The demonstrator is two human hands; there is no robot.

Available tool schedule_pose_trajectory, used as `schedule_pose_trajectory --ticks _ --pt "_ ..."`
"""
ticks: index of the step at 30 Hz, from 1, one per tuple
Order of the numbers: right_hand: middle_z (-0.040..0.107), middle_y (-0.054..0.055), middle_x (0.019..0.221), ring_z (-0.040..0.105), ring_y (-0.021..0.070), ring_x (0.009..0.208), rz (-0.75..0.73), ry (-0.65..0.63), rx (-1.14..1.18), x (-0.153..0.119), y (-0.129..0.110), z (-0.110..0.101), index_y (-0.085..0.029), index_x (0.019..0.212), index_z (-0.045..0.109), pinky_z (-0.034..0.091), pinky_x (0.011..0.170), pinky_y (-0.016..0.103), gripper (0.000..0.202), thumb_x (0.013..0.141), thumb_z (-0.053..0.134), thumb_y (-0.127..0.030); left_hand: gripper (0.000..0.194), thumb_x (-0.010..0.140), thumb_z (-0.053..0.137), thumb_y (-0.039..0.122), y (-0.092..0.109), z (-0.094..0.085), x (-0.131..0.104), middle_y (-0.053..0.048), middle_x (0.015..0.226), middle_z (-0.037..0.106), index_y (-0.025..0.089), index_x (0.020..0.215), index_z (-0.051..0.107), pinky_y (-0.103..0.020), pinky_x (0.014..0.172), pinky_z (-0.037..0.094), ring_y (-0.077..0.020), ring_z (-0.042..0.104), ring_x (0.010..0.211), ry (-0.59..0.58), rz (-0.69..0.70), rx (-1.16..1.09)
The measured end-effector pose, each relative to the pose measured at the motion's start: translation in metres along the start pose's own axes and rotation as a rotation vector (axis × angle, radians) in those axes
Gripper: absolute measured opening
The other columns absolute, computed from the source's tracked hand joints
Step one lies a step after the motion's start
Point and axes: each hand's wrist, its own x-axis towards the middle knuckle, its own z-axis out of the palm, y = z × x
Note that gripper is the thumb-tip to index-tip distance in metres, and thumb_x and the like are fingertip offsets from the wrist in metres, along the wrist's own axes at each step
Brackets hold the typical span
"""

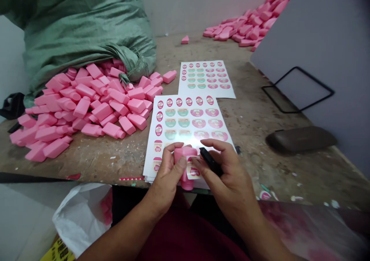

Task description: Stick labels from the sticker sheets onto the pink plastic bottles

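Observation:
Over the front edge of the table, my left hand [167, 172] is closed around a small pink plastic bottle [185, 152], its neck pointing down toward me. A white label with pink print [193, 171] lies against the bottle's side, the thumb and fingertips of my right hand [228, 172] pressing at its edge. That same hand also grips a black utility knife [210, 161] between palm and fingers; its blade is not visible. Beneath both hands lies a stack of sticker sheets [190, 128] printed with green and pink labels, partly hidden by them.
Many pink bottles [101, 99] spill from a green sack [92, 26] at left. Another sticker sheet [206, 79] lies behind the stack. More bottles [248, 26] are heaped at the back right. A brown case [300, 139] and black wire frame [299, 89] are at right; a white bag [82, 214] hangs below.

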Motion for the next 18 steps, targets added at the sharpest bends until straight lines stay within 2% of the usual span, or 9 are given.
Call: schedule_pose_trajectory --ticks 9,18 --pt "0.071 0.001 0.085 0.069 0.0188 0.073 -0.106 0.009 -0.138 -0.0001 -0.0016 0.0007 -0.027 0.116 0.058 0.050 0.063 0.029 0.027 0.090 0.059 -0.030 0.035 0.093 0.061 0.044 0.0011 0.0011 -0.0013 -0.004 0.125 0.064 0.029 0.123 0.049 -0.038 0.106 0.041 -0.0211 0.060 0.119 -0.014 -0.001 -0.059" --pt "0.072 0.002 0.084 0.066 0.0203 0.068 -0.171 0.047 -0.269 -0.0019 -0.0008 0.0026 -0.027 0.119 0.060 0.048 0.059 0.031 0.028 0.091 0.057 -0.030 0.046 0.091 0.066 0.035 0.0007 0.0004 -0.0033 -0.005 0.124 0.066 0.029 0.132 0.045 -0.040 0.107 0.039 -0.0209 0.059 0.119 -0.053 -0.015 -0.036"
